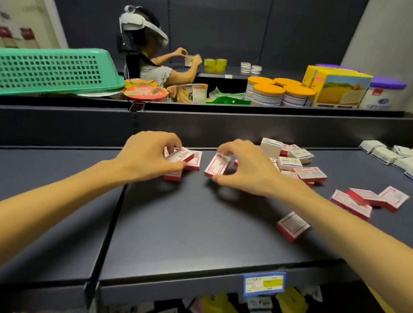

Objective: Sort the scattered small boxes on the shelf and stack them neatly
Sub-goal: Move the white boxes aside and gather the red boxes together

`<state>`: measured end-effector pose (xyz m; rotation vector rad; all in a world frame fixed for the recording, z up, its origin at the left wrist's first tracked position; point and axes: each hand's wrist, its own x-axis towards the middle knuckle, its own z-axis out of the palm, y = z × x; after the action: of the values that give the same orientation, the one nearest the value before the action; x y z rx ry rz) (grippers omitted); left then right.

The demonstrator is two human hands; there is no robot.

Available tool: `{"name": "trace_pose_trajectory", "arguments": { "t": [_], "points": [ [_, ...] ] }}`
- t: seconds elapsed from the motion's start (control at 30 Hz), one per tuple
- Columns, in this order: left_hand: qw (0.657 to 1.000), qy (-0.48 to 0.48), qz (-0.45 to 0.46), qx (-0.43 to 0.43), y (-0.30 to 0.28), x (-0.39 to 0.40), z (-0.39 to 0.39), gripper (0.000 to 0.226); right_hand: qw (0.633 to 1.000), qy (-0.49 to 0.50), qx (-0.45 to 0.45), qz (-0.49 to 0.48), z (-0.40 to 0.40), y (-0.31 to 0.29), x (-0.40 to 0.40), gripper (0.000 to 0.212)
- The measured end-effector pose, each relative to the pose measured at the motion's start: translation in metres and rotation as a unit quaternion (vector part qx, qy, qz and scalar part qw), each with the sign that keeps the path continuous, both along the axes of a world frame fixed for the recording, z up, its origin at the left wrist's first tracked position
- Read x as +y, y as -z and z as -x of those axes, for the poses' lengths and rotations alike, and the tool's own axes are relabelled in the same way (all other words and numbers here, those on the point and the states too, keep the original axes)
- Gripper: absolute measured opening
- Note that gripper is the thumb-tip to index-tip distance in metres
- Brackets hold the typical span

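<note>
Small red-and-white boxes lie scattered on the dark shelf (196,224). My left hand (149,156) grips one red box (180,155) above two others (192,164) at the shelf's middle. My right hand (246,167) pinches another red box (217,165), tilted just above the shelf. A jumbled heap of red and blue-striped boxes (295,162) lies right of my right hand. Three more red boxes (366,199) sit overlapped farther right, and a single one (293,224) lies near my right forearm.
White packets (400,160) line the shelf's far right. The upper shelf holds a green basket (45,70), noodle cups (145,92), orange-lidded tins (278,91) and a yellow carton (339,87). Another person (154,55) works behind it. A price tag (264,282) hangs on the front edge.
</note>
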<state>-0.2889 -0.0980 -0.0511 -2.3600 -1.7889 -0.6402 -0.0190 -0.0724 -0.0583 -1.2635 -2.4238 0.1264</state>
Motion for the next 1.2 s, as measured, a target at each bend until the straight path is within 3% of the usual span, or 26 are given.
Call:
{"name": "trace_pose_trajectory", "arguments": {
  "t": [0.13,0.4,0.57,0.73,0.9,1.1,1.2],
  "points": [
    [0.999,-0.029,0.013,0.039,0.009,-0.024,0.027,0.048,0.998,-0.018,-0.047,0.027,0.031,0.013,-0.023,0.076],
    [0.992,-0.072,0.045,0.088,0.016,-0.033,0.031,0.04,0.998,-0.043,-0.048,0.022,0.053,0.02,-0.019,0.049],
    [0.991,-0.064,0.049,0.111,0.018,-0.021,0.03,0.049,0.999,-0.028,-0.04,-0.003,0.057,0.027,-0.012,0.046],
    [0.994,-0.077,0.046,0.062,0.017,-0.009,0.022,0.053,0.997,0.018,-0.028,-0.069,0.04,0.021,-0.014,0.042],
    [0.998,-0.049,-0.031,0.033,0.002,-0.006,0.003,0.035,0.99,0.081,0.039,-0.109,-0.009,0.009,-0.019,0.027],
    [0.996,0.069,-0.014,0.045,-0.002,-0.006,-0.064,0.037,0.965,0.254,0.014,-0.058,-0.073,-0.004,-0.023,0.055],
    [0.994,0.095,-0.011,0.049,0.002,-0.002,-0.101,0.041,0.955,0.287,-0.026,-0.061,-0.096,0.001,-0.029,0.068]
  ]
}}
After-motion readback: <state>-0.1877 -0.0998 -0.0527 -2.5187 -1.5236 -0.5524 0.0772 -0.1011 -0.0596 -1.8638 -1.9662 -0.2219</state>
